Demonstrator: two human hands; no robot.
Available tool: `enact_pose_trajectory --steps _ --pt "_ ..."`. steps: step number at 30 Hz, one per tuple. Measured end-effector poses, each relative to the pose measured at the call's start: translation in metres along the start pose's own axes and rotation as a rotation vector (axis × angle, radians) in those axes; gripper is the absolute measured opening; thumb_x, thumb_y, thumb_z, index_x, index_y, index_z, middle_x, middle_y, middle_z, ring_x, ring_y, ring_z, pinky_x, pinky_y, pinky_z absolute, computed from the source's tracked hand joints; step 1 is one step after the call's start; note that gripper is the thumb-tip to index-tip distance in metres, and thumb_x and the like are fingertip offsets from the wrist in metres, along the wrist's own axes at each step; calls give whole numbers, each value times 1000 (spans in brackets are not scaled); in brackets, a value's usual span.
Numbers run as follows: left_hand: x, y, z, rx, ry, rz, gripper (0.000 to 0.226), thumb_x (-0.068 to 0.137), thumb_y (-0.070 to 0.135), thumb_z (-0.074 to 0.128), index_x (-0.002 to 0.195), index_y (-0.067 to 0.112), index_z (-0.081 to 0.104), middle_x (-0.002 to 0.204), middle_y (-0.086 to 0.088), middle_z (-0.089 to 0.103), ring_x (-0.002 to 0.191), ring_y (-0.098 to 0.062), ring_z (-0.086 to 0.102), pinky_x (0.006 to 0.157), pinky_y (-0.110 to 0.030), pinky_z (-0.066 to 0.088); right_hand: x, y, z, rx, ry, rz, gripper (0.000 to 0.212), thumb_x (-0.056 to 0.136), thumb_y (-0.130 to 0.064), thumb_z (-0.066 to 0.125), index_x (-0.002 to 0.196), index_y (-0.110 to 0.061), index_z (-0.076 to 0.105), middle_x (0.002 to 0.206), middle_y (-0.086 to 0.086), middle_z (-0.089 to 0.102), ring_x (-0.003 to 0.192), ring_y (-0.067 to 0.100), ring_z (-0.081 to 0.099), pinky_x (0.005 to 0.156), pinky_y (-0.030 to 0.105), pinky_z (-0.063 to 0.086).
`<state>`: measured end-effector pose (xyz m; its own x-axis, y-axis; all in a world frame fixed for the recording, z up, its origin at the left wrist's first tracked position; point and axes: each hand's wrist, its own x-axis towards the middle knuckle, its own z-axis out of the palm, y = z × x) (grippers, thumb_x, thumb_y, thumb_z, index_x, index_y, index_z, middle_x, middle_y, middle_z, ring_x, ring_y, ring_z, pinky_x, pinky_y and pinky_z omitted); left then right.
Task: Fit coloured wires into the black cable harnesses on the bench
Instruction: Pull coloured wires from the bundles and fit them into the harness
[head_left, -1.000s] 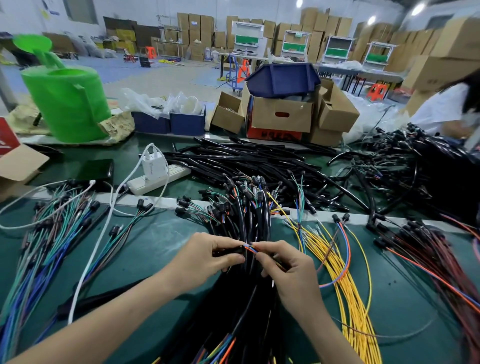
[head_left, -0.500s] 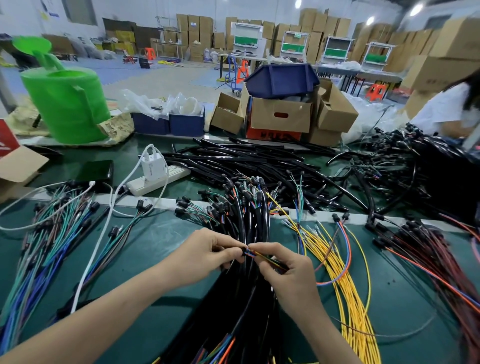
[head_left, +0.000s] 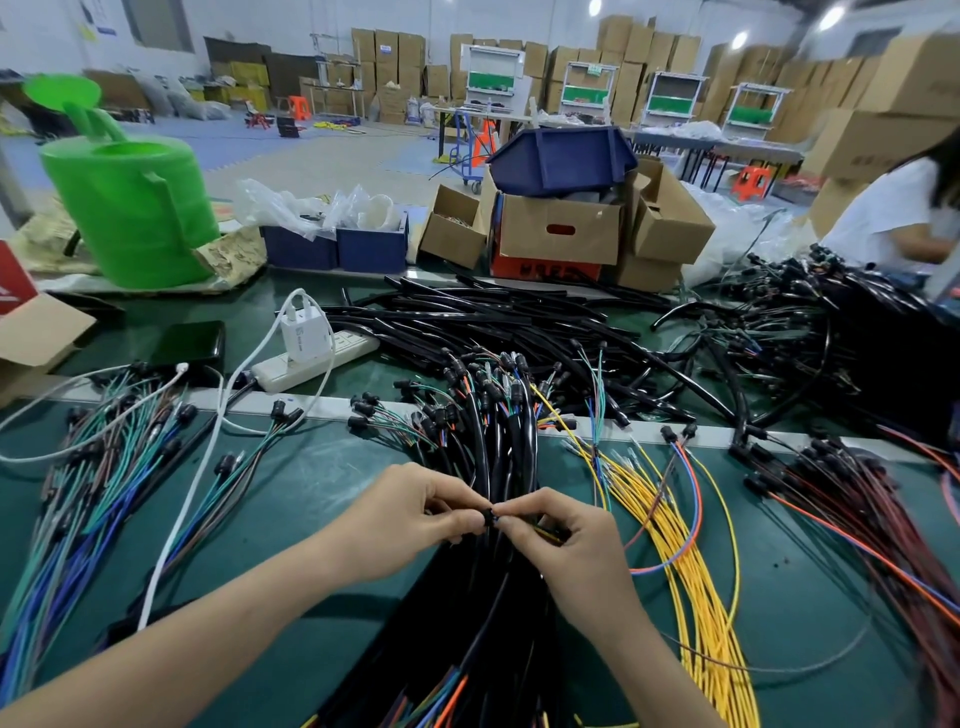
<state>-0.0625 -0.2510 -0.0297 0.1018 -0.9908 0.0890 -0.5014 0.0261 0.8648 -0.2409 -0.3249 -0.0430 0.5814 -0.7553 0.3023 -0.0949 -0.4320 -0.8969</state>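
While the left hand (head_left: 415, 512) pinches a small black plastic connector (head_left: 487, 517) over the long black cable-harness bundle (head_left: 498, 457), the right hand (head_left: 566, 535) clamps its fingers (head_left: 514, 526) on thin coloured wires (head_left: 548, 533) meeting that connector; loose yellow wires (head_left: 675, 545) lie right of the bundle.

A factory assembly hall w/ warehouse stock is shown; cardboard cartons (head_left: 395, 52) are stacked high along the back wall; a green-matted bench (head_left: 322, 467) is covered w/ black cable harnesses (head_left: 467, 322) & coloured wire bundles (head_left: 675, 545); shelved workstations (head_left: 493, 73) are seen behind.
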Motion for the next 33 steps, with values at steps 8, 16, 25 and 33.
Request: enact_pose_trajectory --steps 8,16,25,33 --pt "2 6 1 223 -42 25 13 80 18 74 89 27 77 76 11 72 71 0 64 66 -11 46 0 1 -2 -86 -87 1 15 77 -5 74 76 -19 69 70 -14 68 65 -1 61 64 9 41" --pt "11 18 6 335 -58 121 15 79 19 74 94 20 77 84 7 74 80 7 61 69 -3 38 3 -1 -8 -128 -68 -63 15 76 -1 65 73 -15 59 78 -1 57 67 15 52 62 28 43" --pt "12 22 26 568 -121 215 13 93 21 54 96 12 63 93 -6 67 91 -22 59 75 -30 40 -2 3 1 -160 -94 -123 25 65 -7 46 85 -22 44 70 -14 42 61 7 39 57 18 31" --pt "-10 34 -16 559 -139 113 13 98 32 44 90 24 51 73 7 58 73 -14 56 72 -37 46 15 -8 -17 -954 20 -326 35 69 -39 77 67 -16 52 44 -4 48 38 21 47 40 21 31"
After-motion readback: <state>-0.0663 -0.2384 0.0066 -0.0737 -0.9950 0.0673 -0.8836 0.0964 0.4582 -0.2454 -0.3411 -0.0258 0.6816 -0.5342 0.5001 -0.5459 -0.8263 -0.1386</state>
